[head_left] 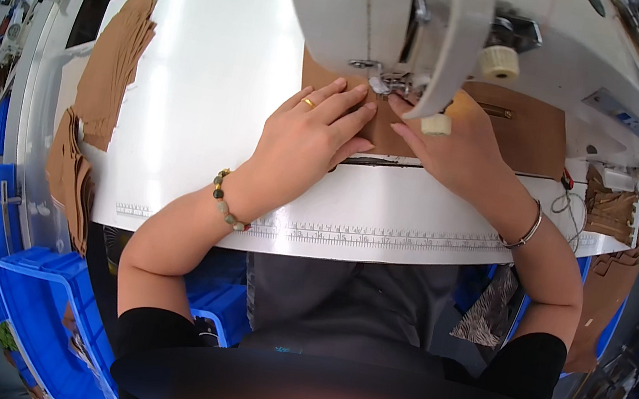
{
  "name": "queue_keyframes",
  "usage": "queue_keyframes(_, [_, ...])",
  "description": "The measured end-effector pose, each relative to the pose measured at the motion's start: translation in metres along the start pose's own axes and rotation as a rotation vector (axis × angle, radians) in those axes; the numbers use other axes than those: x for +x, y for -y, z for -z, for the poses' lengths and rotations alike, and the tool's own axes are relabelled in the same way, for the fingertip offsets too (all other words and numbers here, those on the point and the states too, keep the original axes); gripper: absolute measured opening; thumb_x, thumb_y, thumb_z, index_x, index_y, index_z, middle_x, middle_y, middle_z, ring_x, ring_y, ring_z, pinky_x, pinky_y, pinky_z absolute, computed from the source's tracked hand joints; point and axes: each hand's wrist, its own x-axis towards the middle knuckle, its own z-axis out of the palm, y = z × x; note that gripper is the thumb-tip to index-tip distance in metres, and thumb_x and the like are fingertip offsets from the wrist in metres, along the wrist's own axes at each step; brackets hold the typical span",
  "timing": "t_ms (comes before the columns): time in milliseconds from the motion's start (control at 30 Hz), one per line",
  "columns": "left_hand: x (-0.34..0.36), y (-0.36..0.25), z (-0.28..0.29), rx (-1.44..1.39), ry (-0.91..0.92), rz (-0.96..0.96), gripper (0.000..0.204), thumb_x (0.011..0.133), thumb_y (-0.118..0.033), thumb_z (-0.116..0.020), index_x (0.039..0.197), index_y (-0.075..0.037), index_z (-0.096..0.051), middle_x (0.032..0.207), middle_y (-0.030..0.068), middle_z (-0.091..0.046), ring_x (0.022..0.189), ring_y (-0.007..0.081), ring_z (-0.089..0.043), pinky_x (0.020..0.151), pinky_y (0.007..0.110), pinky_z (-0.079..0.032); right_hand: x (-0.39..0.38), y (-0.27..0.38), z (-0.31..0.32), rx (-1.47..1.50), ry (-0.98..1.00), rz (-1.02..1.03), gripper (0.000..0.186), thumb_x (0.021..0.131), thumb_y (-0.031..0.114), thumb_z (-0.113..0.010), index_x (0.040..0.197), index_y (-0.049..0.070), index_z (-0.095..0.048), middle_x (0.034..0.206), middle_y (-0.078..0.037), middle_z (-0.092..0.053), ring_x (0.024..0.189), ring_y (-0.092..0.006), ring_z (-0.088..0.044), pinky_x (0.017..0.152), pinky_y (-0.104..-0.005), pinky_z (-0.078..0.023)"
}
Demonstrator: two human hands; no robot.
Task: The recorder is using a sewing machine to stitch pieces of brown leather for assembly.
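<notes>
A brown panel (536,144), leather or fabric, lies on the white sewing table under the sewing machine's (369,16) presser foot (391,86). A narrow slot with a metallic-looking strip (493,110) shows in its right part. My left hand (305,135) rests on the panel's left part, left of the presser foot, fingers stretched out flat. To the right of the foot, my right hand (459,143) lies on the panel with thumb and forefinger apart. A curved white machine part hides some of its fingers. The needle's tip cannot be made out.
A printed ruler strip (314,229) runs along the table's (193,92) front edge. Brown cut pieces (113,69) lie stacked at the left; more brown pieces (610,208) sit at the right beside red-handled snips (567,180). Blue bins (38,270) stand below.
</notes>
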Motion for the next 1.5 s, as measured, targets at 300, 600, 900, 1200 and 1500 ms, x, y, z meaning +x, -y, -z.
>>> queue_keyframes(300, [0.006, 0.0, -0.003, 0.01, -0.023, -0.009, 0.041, 0.088, -0.031, -0.077, 0.122, -0.009, -0.074, 0.126, 0.0066, -0.072, 0.109, 0.0271, -0.067, 0.094, 0.039, -0.054, -0.001, -0.005, -0.005, -0.098, -0.011, 0.019, 0.008, 0.08, 0.016, -0.072, 0.083, 0.009, -0.073, 0.085, -0.004, -0.068, 0.093, -0.0219, -0.067, 0.094, -0.0381, -0.052])
queue_keyframes(600, [0.007, 0.004, -0.003, 0.021, -0.01, -0.002, 0.04, 0.09, -0.031, -0.075, 0.123, -0.009, -0.074, 0.124, 0.0087, -0.071, 0.122, 0.0277, -0.064, 0.103, 0.041, -0.05, -0.001, -0.008, -0.009, -0.051, -0.055, -0.002, 0.009, 0.081, 0.012, -0.068, 0.084, 0.005, -0.074, 0.088, -0.006, -0.07, 0.099, -0.022, -0.068, 0.095, -0.0391, -0.052])
queue_keyframes(900, [0.01, 0.006, 0.0, 0.055, -0.039, -0.029, 0.035, 0.09, -0.032, -0.075, 0.117, -0.009, -0.077, 0.124, 0.0069, -0.073, 0.108, 0.0287, -0.069, 0.093, 0.039, -0.053, 0.001, -0.009, -0.009, -0.051, -0.041, 0.008, 0.01, 0.079, 0.011, -0.069, 0.083, 0.004, -0.075, 0.089, -0.007, -0.071, 0.1, -0.0226, -0.069, 0.098, -0.0396, -0.053])
queue_keyframes(1200, [0.011, 0.006, 0.0, 0.074, -0.039, -0.045, 0.034, 0.09, -0.032, -0.075, 0.116, -0.01, -0.078, 0.122, 0.0067, -0.074, 0.111, 0.0283, -0.069, 0.094, 0.039, -0.053, 0.0, -0.009, -0.007, -0.019, -0.023, 0.001, 0.009, 0.077, 0.011, -0.07, 0.081, 0.004, -0.074, 0.089, -0.007, -0.071, 0.1, -0.0225, -0.069, 0.098, -0.0392, -0.052])
queue_keyframes(1500, [0.011, 0.004, 0.001, 0.092, -0.003, 0.01, 0.033, 0.089, -0.033, -0.075, 0.115, -0.012, -0.078, 0.12, 0.0034, -0.074, 0.118, 0.0237, -0.067, 0.103, 0.048, -0.05, 0.005, -0.006, -0.003, -0.06, -0.097, 0.055, 0.011, 0.079, 0.013, -0.069, 0.087, 0.007, -0.073, 0.093, -0.006, -0.071, 0.097, -0.0204, -0.068, 0.093, -0.0353, -0.05])
